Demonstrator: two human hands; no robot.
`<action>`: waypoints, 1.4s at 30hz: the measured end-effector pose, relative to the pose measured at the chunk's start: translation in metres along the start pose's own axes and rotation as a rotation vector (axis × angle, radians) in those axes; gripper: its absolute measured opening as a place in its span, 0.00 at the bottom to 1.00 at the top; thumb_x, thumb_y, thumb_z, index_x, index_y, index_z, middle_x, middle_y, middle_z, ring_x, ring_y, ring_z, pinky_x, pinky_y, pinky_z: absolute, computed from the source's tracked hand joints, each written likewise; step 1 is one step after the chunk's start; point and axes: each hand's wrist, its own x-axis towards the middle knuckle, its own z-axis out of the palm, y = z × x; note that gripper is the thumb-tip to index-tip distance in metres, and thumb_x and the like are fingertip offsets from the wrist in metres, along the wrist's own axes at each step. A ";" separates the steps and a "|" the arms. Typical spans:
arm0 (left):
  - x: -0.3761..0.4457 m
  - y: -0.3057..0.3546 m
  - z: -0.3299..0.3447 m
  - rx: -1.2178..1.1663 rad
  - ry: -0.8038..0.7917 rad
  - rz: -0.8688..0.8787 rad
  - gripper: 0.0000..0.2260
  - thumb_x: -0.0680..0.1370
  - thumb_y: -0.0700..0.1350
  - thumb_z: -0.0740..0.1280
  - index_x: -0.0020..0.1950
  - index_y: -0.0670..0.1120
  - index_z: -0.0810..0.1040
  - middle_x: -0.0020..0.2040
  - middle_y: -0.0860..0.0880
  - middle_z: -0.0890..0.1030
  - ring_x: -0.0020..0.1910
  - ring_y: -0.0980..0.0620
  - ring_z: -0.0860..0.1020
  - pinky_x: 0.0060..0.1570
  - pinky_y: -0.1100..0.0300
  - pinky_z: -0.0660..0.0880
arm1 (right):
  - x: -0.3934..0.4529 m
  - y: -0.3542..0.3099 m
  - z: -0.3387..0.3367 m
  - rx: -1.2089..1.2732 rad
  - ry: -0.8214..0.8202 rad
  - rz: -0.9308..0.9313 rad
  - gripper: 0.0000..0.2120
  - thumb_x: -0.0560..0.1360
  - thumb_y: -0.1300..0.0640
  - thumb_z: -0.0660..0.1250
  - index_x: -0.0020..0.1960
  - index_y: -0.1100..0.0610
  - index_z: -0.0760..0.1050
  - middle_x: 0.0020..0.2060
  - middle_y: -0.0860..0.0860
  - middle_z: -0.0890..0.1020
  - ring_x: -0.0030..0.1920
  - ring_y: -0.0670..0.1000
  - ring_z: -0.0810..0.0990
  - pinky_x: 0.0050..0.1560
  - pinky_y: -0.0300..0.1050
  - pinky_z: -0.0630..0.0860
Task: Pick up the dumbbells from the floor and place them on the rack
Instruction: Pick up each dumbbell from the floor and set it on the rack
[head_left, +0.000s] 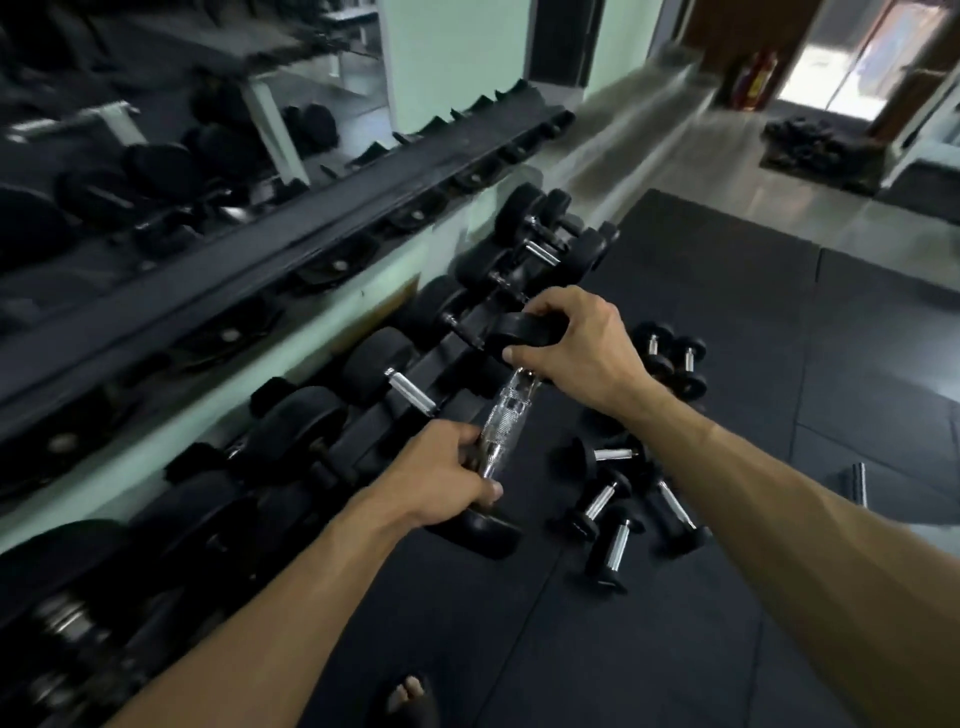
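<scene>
I hold one black dumbbell (506, 410) with a chrome knurled handle in the air in front of the rack (395, 395). My left hand (441, 475) grips the near part of the handle, just above the lower head. My right hand (576, 348) grips the far head from above. The dumbbell points away from me, its far head close to the rack's front edge. Several small dumbbells (618, 499) lie in a loose pile on the black floor mat to the right, and two more (675, 358) lie beyond my right hand.
Large black dumbbells (301, 415) fill the rack along the left, with a mirror above it. Black rubber mats (779, 364) cover the floor. My foot (408, 699) shows at the bottom. A dark pile of plates (821, 145) lies far right near a doorway.
</scene>
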 end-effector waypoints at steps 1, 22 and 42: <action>-0.017 -0.003 -0.012 -0.008 0.034 -0.018 0.12 0.62 0.44 0.76 0.44 0.47 0.81 0.33 0.49 0.82 0.33 0.54 0.79 0.46 0.49 0.79 | 0.000 -0.020 0.005 -0.001 -0.025 -0.040 0.16 0.65 0.50 0.77 0.49 0.52 0.78 0.46 0.49 0.80 0.48 0.50 0.79 0.52 0.50 0.77; -0.343 -0.223 -0.315 -0.053 0.642 -0.372 0.11 0.69 0.42 0.76 0.36 0.50 0.74 0.33 0.51 0.77 0.32 0.54 0.74 0.34 0.60 0.69 | -0.053 -0.457 0.322 0.184 -0.477 -0.506 0.17 0.64 0.52 0.78 0.50 0.51 0.78 0.46 0.48 0.79 0.49 0.49 0.79 0.55 0.49 0.76; -0.434 -0.394 -0.404 -0.238 0.924 -0.712 0.07 0.67 0.45 0.74 0.40 0.49 0.77 0.36 0.53 0.81 0.41 0.49 0.80 0.47 0.52 0.78 | -0.110 -0.620 0.563 0.144 -0.839 -0.656 0.16 0.66 0.54 0.77 0.53 0.54 0.81 0.46 0.48 0.77 0.48 0.49 0.77 0.48 0.38 0.71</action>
